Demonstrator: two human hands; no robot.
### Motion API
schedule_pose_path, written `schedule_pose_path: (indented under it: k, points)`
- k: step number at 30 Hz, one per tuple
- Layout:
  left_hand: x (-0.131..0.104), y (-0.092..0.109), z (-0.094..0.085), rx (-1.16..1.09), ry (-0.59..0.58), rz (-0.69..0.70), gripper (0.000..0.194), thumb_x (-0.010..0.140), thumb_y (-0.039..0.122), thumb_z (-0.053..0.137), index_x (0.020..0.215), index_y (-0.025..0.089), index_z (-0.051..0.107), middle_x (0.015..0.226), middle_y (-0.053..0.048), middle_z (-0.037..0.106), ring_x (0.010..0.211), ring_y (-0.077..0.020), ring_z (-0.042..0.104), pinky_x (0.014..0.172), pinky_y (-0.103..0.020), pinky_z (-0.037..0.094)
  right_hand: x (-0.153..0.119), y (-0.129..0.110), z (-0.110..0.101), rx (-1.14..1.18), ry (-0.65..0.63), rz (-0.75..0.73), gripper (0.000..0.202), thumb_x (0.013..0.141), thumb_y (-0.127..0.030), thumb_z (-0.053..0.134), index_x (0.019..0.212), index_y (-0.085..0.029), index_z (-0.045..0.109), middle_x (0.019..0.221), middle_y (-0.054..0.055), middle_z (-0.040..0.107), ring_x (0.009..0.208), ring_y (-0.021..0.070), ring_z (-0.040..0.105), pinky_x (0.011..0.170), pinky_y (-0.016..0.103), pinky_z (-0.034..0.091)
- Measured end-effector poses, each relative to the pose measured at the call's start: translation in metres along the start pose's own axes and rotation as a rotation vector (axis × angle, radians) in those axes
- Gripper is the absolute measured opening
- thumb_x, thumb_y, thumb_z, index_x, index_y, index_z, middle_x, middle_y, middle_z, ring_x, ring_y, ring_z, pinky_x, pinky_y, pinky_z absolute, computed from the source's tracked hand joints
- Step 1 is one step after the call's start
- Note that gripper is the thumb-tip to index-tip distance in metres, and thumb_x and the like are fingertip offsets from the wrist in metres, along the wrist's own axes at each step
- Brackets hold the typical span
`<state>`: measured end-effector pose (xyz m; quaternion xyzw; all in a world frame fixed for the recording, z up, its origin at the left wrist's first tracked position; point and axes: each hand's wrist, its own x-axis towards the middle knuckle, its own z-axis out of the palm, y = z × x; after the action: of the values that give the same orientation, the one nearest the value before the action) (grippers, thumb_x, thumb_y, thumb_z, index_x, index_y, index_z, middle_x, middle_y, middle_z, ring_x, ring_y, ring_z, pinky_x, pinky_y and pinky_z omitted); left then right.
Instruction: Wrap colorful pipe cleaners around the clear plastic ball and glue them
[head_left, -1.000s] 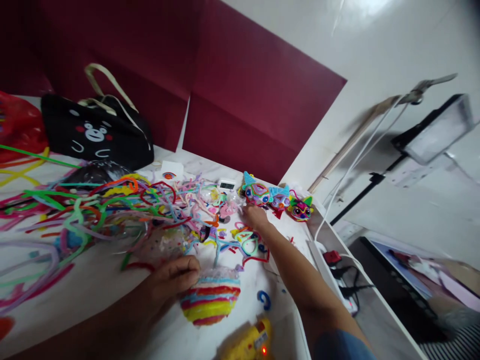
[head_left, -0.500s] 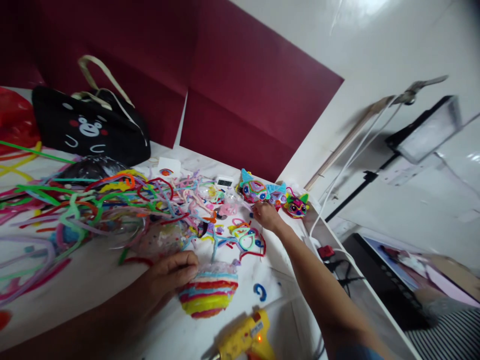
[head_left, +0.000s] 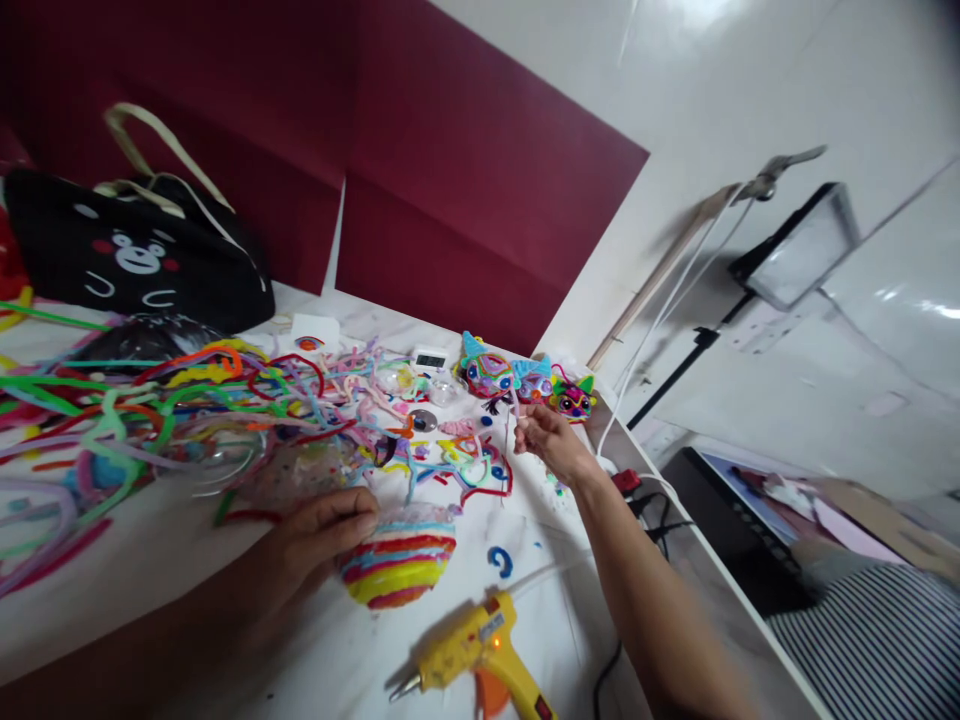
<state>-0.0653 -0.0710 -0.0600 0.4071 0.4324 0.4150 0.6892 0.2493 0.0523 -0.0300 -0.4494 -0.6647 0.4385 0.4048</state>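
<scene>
My left hand (head_left: pixel 334 522) pinches the upper rim of a half-ball shell (head_left: pixel 401 562) covered in bands of coloured pipe cleaner: white, blue, red and yellow. Farther back on the right, my right hand (head_left: pixel 551 440) is closed, thumb and fingers pinching a thin pale lilac pipe cleaner (head_left: pixel 516 404). Just behind it stand several colourful animal-face ornaments (head_left: pixel 491 372). Below the hands lies a yellow glue gun (head_left: pixel 469 640), its small orange light lit. A blue curled piece (head_left: pixel 500 562) rests between the gun and the shell.
A tangle of pipe cleaners (head_left: pixel 150 420) spreads over the left of the table. Behind it are a black bag (head_left: pixel 142 255) and a small digital display (head_left: pixel 431 360). A power strip, cables and a red plug (head_left: pixel 626 482) run along the right edge.
My right hand has lifted slightly with the thin lilac pipe cleaner in its fingers. My left hand still holds the striped shell. The view has shifted to the right, showing more of the glue gun.
</scene>
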Motion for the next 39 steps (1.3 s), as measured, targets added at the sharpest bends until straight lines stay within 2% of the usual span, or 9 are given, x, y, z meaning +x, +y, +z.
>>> schedule_pose_path:
  k: [4, 12, 15, 18, 23, 25, 29, 33, 39]
  points:
    - [0.001, 0.004, 0.001, 0.011, -0.039, 0.069, 0.040, 0.064, 0.051, 0.078, 0.068, 0.018, 0.055, 0.063, 0.005, 0.045, 0.063, -0.0133, 0.040, 0.059, -0.023, 0.034, -0.009, -0.011, 0.007, 0.040, -0.031, -0.003, 0.042, 0.075, -0.056, 0.070, 0.090, -0.018, 0.062, 0.063, -0.003, 0.056, 0.053, 0.0115, 0.054, 0.059, 0.030, 0.050]
    - [-0.008, 0.001, 0.014, 0.037, -0.248, 0.084, 0.039, 0.074, 0.050, 0.073, 0.067, 0.018, 0.051, 0.061, 0.005, 0.038, 0.059, -0.0121, 0.029, 0.055, -0.025, 0.025, -0.009, -0.011, 0.033, -0.275, -0.148, -0.034, 0.029, 0.090, -0.038, 0.051, 0.071, -0.018, 0.059, 0.061, 0.001, 0.064, 0.044, 0.0131, 0.055, 0.047, 0.026, 0.045]
    - [-0.011, -0.008, 0.013, 0.009, -0.327, 0.055, 0.040, 0.075, 0.051, 0.071, 0.068, 0.018, 0.049, 0.064, 0.004, 0.038, 0.060, -0.0122, 0.029, 0.056, -0.025, 0.025, 0.003, -0.014, 0.050, -0.481, -0.111, -0.106, 0.016, 0.088, -0.018, 0.050, 0.085, -0.017, 0.066, 0.087, 0.008, 0.074, 0.078, 0.0213, 0.068, 0.073, 0.033, 0.053]
    - [-0.011, -0.015, 0.006, -0.031, -0.354, 0.049, 0.039, 0.077, 0.049, 0.070, 0.069, 0.018, 0.048, 0.066, 0.004, 0.039, 0.062, -0.0123, 0.031, 0.058, -0.025, 0.026, 0.023, -0.018, 0.072, -0.671, -0.068, -0.179, 0.027, 0.084, -0.007, 0.054, 0.107, -0.014, 0.067, 0.119, 0.014, 0.068, 0.117, 0.0274, 0.058, 0.102, 0.041, 0.041]
    - [-0.012, -0.017, -0.002, -0.084, -0.387, 0.079, 0.040, 0.076, 0.050, 0.072, 0.069, 0.018, 0.049, 0.066, 0.003, 0.041, 0.063, -0.0124, 0.032, 0.059, -0.026, 0.026, 0.065, -0.018, 0.118, -0.859, -0.198, -0.238, 0.020, 0.093, -0.017, 0.058, 0.111, -0.017, 0.066, 0.118, 0.008, 0.067, 0.110, 0.0219, 0.062, 0.097, 0.040, 0.049]
    - [-0.011, -0.016, -0.002, -0.090, -0.388, 0.080, 0.039, 0.075, 0.049, 0.072, 0.069, 0.017, 0.050, 0.066, 0.003, 0.041, 0.062, -0.0125, 0.033, 0.058, -0.026, 0.025, 0.080, -0.015, 0.137, -0.920, -0.238, -0.236, 0.027, 0.095, -0.030, 0.059, 0.118, -0.016, 0.061, 0.121, 0.009, 0.063, 0.104, 0.0224, 0.063, 0.089, 0.044, 0.054]
    - [-0.008, -0.018, -0.003, -0.076, -0.349, 0.110, 0.043, 0.072, 0.052, 0.074, 0.065, 0.017, 0.050, 0.061, 0.005, 0.036, 0.059, -0.0115, 0.028, 0.056, -0.027, 0.020, 0.101, -0.010, 0.163, -1.015, -0.262, -0.196, 0.032, 0.095, -0.032, 0.059, 0.123, -0.017, 0.058, 0.124, 0.009, 0.060, 0.104, 0.0228, 0.063, 0.087, 0.043, 0.055]
    - [-0.002, -0.024, -0.005, -0.094, -0.348, 0.138, 0.044, 0.071, 0.053, 0.074, 0.064, 0.018, 0.048, 0.058, 0.006, 0.034, 0.057, -0.0111, 0.027, 0.056, -0.028, 0.018, 0.107, -0.013, 0.168, -1.001, -0.236, -0.152, 0.031, 0.095, -0.031, 0.059, 0.122, -0.018, 0.058, 0.124, 0.009, 0.060, 0.104, 0.0225, 0.063, 0.087, 0.043, 0.055]
    - [0.000, -0.026, -0.006, -0.095, -0.328, 0.137, 0.042, 0.072, 0.050, 0.074, 0.065, 0.017, 0.050, 0.058, 0.006, 0.034, 0.056, -0.0104, 0.027, 0.055, -0.027, 0.018, 0.102, -0.024, 0.139, -0.766, -0.154, -0.119, 0.031, 0.095, -0.032, 0.059, 0.122, -0.017, 0.058, 0.122, 0.009, 0.061, 0.102, 0.0226, 0.064, 0.085, 0.043, 0.055]
